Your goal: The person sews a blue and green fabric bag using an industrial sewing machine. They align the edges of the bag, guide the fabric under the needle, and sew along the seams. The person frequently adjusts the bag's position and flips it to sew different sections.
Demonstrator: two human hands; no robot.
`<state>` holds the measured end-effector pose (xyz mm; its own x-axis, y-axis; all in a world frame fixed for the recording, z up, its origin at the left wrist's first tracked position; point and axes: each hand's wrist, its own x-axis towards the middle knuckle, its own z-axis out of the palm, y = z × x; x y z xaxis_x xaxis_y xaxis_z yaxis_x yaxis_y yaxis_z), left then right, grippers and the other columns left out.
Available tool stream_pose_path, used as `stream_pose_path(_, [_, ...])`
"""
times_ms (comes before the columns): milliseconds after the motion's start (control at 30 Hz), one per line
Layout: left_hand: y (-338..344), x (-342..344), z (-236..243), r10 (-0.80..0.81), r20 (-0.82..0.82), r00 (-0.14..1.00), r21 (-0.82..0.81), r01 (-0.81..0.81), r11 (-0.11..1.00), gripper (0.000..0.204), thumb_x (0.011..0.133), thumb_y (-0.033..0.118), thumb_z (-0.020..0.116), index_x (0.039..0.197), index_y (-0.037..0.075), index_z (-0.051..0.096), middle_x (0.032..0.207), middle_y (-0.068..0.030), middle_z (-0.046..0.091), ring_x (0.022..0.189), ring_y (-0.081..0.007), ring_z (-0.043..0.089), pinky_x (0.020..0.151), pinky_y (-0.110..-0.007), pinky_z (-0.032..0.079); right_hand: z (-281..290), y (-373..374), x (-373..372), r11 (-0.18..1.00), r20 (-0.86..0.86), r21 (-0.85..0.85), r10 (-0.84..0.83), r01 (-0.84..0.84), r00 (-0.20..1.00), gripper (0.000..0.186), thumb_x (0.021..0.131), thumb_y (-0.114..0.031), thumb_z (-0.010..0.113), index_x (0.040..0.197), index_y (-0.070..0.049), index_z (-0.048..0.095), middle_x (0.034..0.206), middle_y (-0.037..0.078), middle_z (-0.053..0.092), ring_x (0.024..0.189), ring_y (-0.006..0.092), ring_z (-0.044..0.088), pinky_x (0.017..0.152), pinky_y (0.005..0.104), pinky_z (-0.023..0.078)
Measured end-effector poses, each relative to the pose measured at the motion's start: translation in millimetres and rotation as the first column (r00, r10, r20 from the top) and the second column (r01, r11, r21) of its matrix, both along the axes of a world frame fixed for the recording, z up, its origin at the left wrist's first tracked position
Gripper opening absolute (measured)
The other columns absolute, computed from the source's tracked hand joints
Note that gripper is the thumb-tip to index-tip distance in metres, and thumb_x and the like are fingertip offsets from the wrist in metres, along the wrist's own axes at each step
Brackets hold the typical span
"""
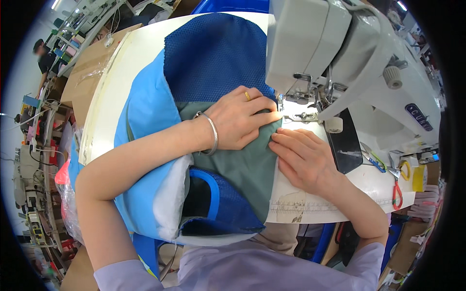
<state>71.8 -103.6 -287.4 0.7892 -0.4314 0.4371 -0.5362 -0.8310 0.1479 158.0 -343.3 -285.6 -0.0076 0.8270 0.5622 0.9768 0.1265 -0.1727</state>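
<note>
Grey-green smooth fabric panel (238, 179) lay on the white worktop (310, 208), its right edge beside the needle area of a bulky white sewing machine (310, 39). Left hand (238, 116), with gold-coloured ring (247, 96) and silver-coloured bracelet (214, 138), rested palm down on the panel, fingers extended, not clenched; one fingertip sat just beside the metal presser foot (280, 99). Right hand (308, 157) was palm down, fingertips at the panel's right edge; undersides hidden, could not tell if cloth was pinched. Dark-blue textured mesh (213, 58) spread toward the worktop's far edge, light-blue cloth (145, 106) toward its left edge. White fluffy padding (170, 199) and curved bright-blue trim (213, 194) showed toward the near edge. Red-handled metal hand tool (397, 194) lay by the worktop's near right corner.
</note>
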Motion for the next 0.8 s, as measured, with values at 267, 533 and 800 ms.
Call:
stream_pose_path(267, [4.0, 2.6, -7.0, -0.010, 0.058, 0.998, -0.001, 0.010, 1.000, 0.050, 0.073, 0.006, 0.070, 0.124, 0.008, 0.068, 0.126, -0.0068, 0.064, 0.109, -0.0289, 0.060, 0.097, -0.043, 0.051, -0.7, -1.0, 0.7, 1.000, -0.016, -0.018, -0.019, 0.018, 1.000, 0.034, 0.077, -0.008, 0.078, 0.110, 0.001, 0.072, 0.119, 0.013, 0.070, 0.115, 0.0275, 0.068, 0.097, 0.0417, 0.055])
stream_pose_path(533, [3.0, 0.7, -2.7, -0.002, 0.044, 0.999, 0.018, 0.002, 1.000, 0.050, 0.072, 0.006, 0.071, 0.121, 0.008, 0.068, 0.123, -0.0088, 0.064, 0.109, -0.0302, 0.060, 0.096, -0.044, 0.051, 0.8, -0.8, 0.6, 0.999, -0.007, -0.032, -0.014, 0.014, 1.000, 0.035, 0.078, -0.010, 0.078, 0.111, 0.001, 0.072, 0.120, 0.013, 0.069, 0.116, 0.0271, 0.068, 0.097, 0.0416, 0.055])
stream_pose_path(800, [5.1, 2.2, 1.7, 0.006, 0.060, 0.998, 0.060, -0.010, 0.998, 0.037, 0.077, 0.009, 0.070, 0.114, 0.009, 0.069, 0.121, -0.0072, 0.065, 0.108, -0.0273, 0.060, 0.093, -0.041, 0.048, 0.8, 0.5, 0.8, 0.998, -0.012, -0.035, -0.043, 0.043, 0.999, 0.035, 0.079, -0.011, 0.077, 0.111, 0.000, 0.072, 0.121, 0.012, 0.069, 0.115, 0.0256, 0.069, 0.091, 0.0381, 0.056])
